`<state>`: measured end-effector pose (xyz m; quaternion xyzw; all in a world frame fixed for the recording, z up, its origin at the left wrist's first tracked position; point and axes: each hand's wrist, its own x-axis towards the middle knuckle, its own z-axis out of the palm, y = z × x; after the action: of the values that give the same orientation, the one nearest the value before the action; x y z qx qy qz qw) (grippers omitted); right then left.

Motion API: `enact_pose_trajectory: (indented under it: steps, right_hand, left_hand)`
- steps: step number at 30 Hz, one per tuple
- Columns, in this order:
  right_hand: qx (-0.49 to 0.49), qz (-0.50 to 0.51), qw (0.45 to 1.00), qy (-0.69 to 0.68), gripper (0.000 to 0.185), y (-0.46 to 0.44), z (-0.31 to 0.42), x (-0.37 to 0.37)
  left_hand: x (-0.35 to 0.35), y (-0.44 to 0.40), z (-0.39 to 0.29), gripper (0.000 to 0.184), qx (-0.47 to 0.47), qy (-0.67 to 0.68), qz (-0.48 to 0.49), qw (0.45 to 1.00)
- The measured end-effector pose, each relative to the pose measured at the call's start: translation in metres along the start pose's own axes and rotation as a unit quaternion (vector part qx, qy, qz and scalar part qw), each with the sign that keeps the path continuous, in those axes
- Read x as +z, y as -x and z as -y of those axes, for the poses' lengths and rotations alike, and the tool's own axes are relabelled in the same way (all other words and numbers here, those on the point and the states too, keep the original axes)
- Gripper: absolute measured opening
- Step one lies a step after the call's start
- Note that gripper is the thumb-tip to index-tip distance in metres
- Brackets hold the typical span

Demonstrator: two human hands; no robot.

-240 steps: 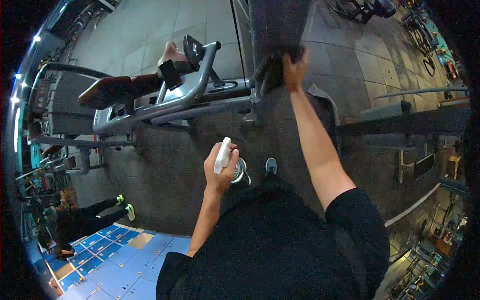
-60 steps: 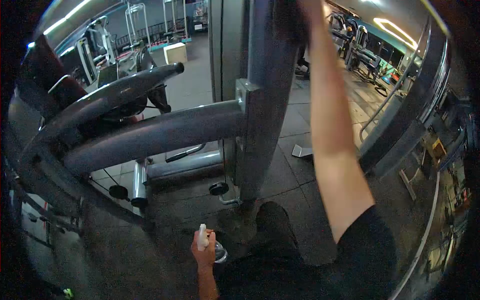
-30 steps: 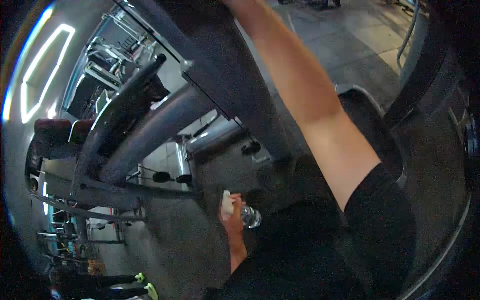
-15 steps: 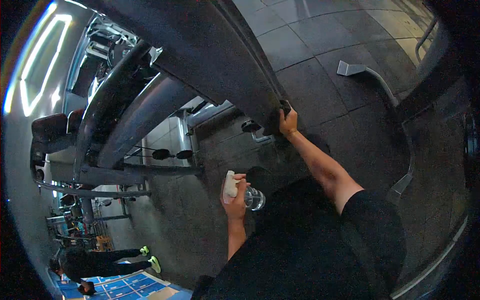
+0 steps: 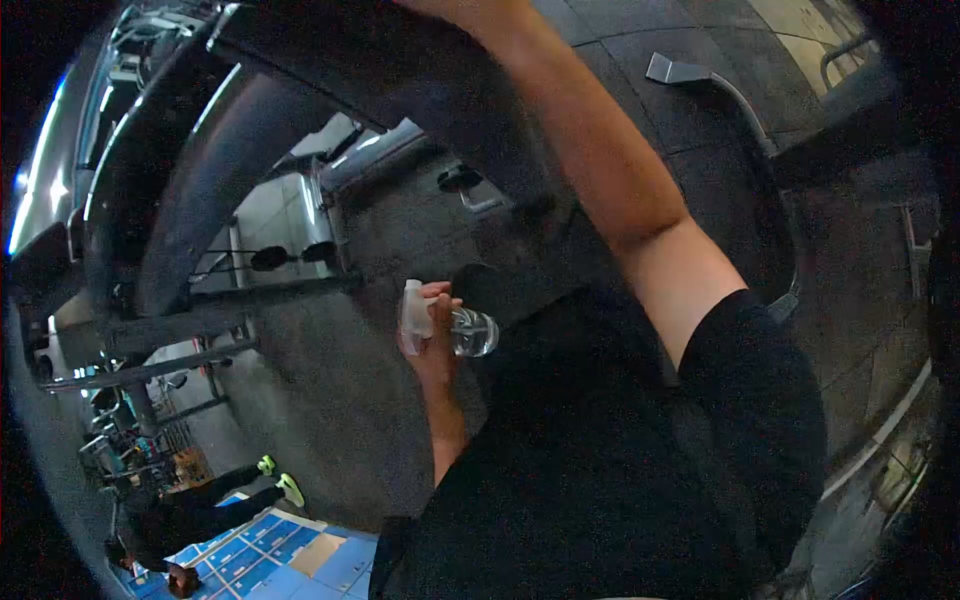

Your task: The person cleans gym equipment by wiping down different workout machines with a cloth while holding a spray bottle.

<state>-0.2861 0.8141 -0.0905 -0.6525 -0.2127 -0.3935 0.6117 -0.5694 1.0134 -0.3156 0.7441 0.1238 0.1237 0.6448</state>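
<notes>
At the centre of the frame, left of the middle, the person's left hand [image 5: 434, 345] grips a spray bottle [image 5: 474, 333], fingers wrapped around its neck below the white trigger head [image 5: 412, 312]; the clear body, with liquid inside, points to the right. The bare right arm [image 5: 600, 150] reaches to the top edge, where the right hand [image 5: 455, 8] is cut off beside the dark beam [image 5: 425, 85] of an exercise machine; whether it is closed on anything cannot be told. Curved tubes [image 5: 210, 165] of the machine fill the upper left, above the dark floor [image 5: 320, 410]. At lower left, another person [image 5: 165, 515] in dark clothes and yellow-green shoes [image 5: 290, 489] is near blue lockers [image 5: 285, 540]. A metal foot [image 5: 685, 71] shows at upper right.
</notes>
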Motion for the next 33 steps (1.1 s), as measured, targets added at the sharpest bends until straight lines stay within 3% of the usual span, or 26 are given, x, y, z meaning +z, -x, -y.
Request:
enact_pose_trajectory:
  steps: [3,5,7,9,10,12,16,20,23,25,29,31,32,33]
  right_hand:
    - [-0.072,-0.054,0.995,-0.052,0.090,0.087,-0.071,-0.005]
    - [0.001,-0.044,0.998,0.041,0.094,0.174,-0.127,-0.013]
    - [0.074,0.034,0.995,0.062,0.111,0.257,-0.187,-0.024]
    - [0.258,0.113,0.957,0.070,0.109,0.306,-0.202,-0.040]
    - [0.253,0.114,0.958,0.068,0.109,0.314,-0.203,-0.044]
    - [0.341,0.146,0.925,0.079,0.106,0.319,-0.204,-0.048]
    - [0.256,0.187,0.946,0.061,0.112,0.293,-0.196,-0.047]
    - [0.124,0.089,0.988,0.023,0.099,0.176,-0.126,-0.030]
    - [0.087,0.083,0.993,0.009,0.094,0.065,-0.046,-0.018]
    - [0.041,0.043,0.996,0.063,0.082,0.021,-0.008,-0.011]
    - [0.005,-0.003,1.000,0.028,0.092,0.071,-0.060,-0.012]
    - [0.055,0.022,0.997,0.049,0.094,0.140,-0.106,-0.024]
    - [0.072,0.019,0.997,0.013,0.096,0.176,-0.125,-0.023]
    - [0.056,0.025,0.996,0.067,0.097,0.220,-0.167,-0.031]
  left_hand:
    - [-0.003,-0.001,0.011,0.023,0.021,-0.016,0.001,1.000]
    - [-0.009,0.002,0.015,0.020,0.006,-0.036,-0.001,0.999]
    - [-0.014,0.006,0.016,0.017,-0.004,-0.058,-0.001,0.998]
    - [-0.014,0.007,0.018,0.016,-0.005,-0.067,0.000,0.998]
    - [-0.016,0.005,0.017,0.016,-0.001,-0.065,-0.003,0.998]
    - [-0.018,0.006,0.015,0.017,-0.010,-0.064,-0.011,0.998]
    - [-0.019,0.010,0.021,0.017,0.016,-0.028,-0.033,0.999]
    - [-0.016,0.013,0.021,0.018,-0.020,-0.008,-0.046,0.999]
    - [-0.017,0.006,0.026,0.019,-0.023,-0.001,-0.037,0.999]
    - [-0.025,0.002,0.030,0.035,-0.039,0.017,-0.006,0.999]
    - [-0.026,0.005,0.038,0.031,-0.015,0.002,-0.028,0.999]
    - [-0.029,0.002,0.043,0.027,-0.010,0.029,-0.024,0.999]
    - [-0.031,0.001,0.037,0.022,-0.005,-0.047,-0.028,0.998]
    - [-0.033,0.002,0.039,0.022,-0.001,-0.041,-0.037,0.998]
